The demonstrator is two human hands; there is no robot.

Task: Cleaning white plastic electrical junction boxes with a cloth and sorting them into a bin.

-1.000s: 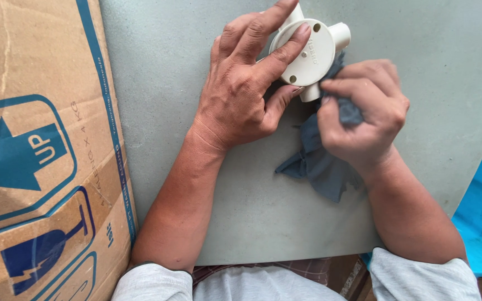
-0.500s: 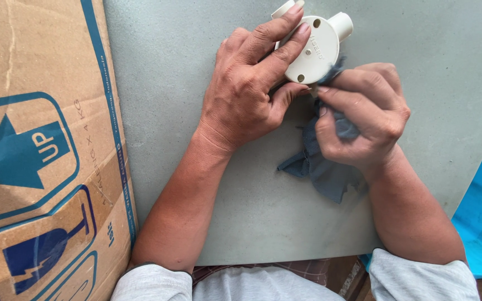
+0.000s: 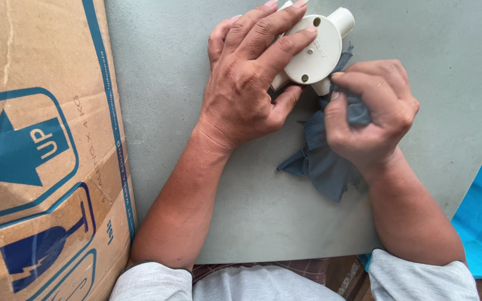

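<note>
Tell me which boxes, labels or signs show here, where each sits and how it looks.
Brown cardboard box: flat along the left edge of the grey board, edged with a blue line.
Blue arrow label: on the box's middle, a rounded blue outline around an upward arrow.
Blue broken-glass symbol: lower on the box, inside a rounded blue frame.
No screens or other packages show.

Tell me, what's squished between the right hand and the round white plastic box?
A dark grey-blue cloth. In the head view, the right hand presses it against a stubby outlet of the round white box, which the left hand holds.
</note>
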